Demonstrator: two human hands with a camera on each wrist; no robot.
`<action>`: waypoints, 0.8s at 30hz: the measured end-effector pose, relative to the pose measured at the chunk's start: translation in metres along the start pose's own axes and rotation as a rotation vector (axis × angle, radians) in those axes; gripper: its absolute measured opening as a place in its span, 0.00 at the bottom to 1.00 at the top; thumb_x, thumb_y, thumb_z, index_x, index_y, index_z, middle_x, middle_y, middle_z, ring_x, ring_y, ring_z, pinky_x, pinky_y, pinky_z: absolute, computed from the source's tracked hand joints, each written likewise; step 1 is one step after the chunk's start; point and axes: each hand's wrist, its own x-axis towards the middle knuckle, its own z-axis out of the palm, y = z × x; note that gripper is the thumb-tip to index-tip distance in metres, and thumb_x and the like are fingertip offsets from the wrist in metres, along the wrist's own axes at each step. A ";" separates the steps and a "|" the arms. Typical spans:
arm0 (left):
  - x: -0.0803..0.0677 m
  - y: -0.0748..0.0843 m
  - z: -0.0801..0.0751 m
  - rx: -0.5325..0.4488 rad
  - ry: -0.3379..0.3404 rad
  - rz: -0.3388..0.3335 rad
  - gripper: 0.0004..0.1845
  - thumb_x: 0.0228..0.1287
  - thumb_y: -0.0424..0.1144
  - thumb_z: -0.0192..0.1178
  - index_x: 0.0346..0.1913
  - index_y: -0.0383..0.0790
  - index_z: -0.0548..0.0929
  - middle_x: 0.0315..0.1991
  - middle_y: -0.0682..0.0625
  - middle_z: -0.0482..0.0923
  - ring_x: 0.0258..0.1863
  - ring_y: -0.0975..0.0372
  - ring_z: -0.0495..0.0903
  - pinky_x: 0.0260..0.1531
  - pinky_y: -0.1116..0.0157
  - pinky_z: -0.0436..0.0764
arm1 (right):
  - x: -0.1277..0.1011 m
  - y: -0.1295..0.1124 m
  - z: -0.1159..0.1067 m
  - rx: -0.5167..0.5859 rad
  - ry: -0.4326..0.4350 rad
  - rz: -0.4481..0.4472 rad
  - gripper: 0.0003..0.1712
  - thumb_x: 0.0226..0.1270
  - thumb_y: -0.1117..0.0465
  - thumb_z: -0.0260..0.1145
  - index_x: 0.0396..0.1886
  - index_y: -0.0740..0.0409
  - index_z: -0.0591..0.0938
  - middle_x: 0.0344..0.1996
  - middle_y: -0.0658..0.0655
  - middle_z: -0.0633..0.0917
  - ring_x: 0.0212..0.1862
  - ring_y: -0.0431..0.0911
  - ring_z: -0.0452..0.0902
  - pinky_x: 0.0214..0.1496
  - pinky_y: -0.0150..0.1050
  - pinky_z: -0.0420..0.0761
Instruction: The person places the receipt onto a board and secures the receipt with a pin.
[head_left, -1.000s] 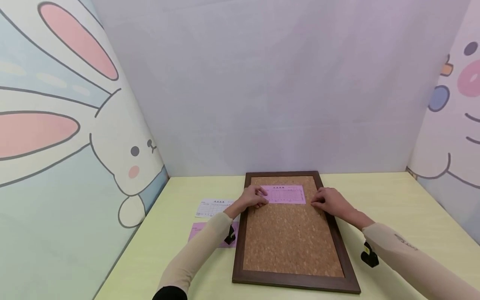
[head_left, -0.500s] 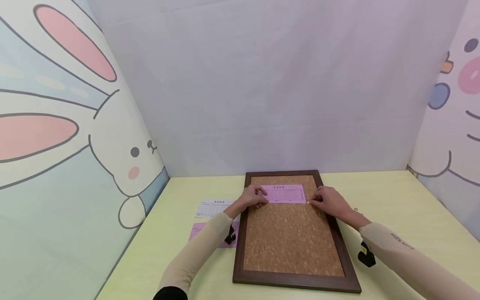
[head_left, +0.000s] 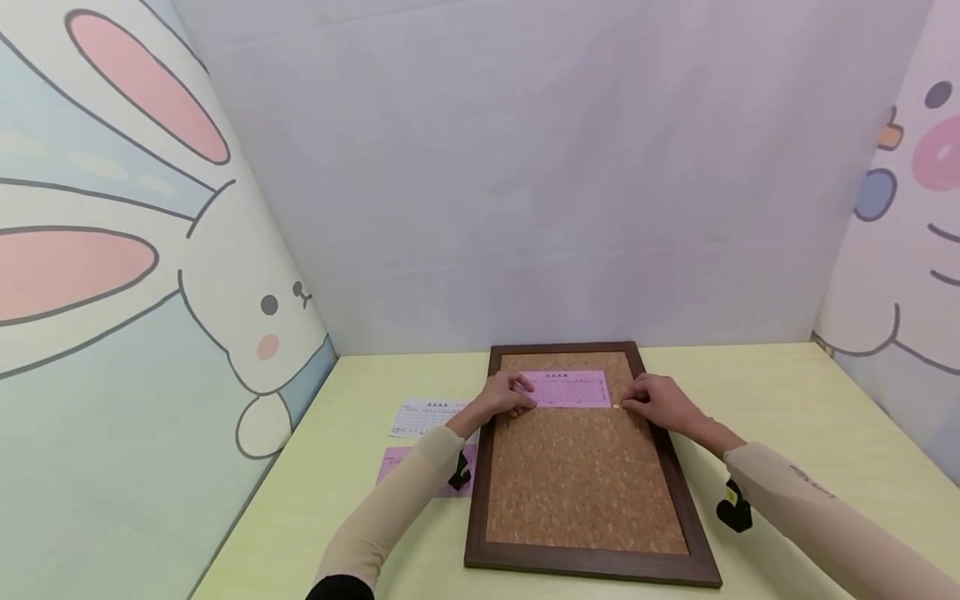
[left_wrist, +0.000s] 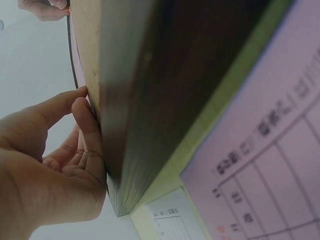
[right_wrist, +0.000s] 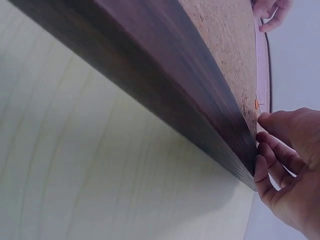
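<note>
A pink printed slip (head_left: 568, 389) lies across the upper part of a cork board (head_left: 585, 483) with a dark wooden frame (head_left: 592, 563). My left hand (head_left: 504, 395) rests on the slip's left end, thumb and index finger spread apart on it. Just past the slip's lower right corner is a small orange thumbtack (head_left: 617, 406); in the right wrist view its thin pin sticks up from the orange head (right_wrist: 257, 104). My right hand (head_left: 662, 403) rests over the board's right edge, thumb and index fingertips beside the tack, the other fingers loosely bent.
On the pale wood-grain table (head_left: 795, 400), left of the board, lie a white printed form (head_left: 422, 417) and another pink slip (head_left: 392, 460), partly covered by the left forearm. A plain pale wall (head_left: 525, 208) stands behind, with cartoon panels at both sides.
The orange thumbtack, hidden at the right fingertips a second ago, now shows on the cork. The right fingers have drawn slightly right, away from it. The left hand stays on the slip.
</note>
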 end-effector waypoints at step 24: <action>0.002 -0.003 0.001 -0.003 0.004 -0.001 0.13 0.61 0.32 0.71 0.47 0.33 0.84 0.25 0.52 0.78 0.19 0.65 0.75 0.19 0.74 0.76 | 0.005 -0.009 0.011 0.051 -0.034 0.074 0.05 0.64 0.64 0.72 0.30 0.61 0.88 0.28 0.53 0.83 0.24 0.37 0.70 0.24 0.30 0.71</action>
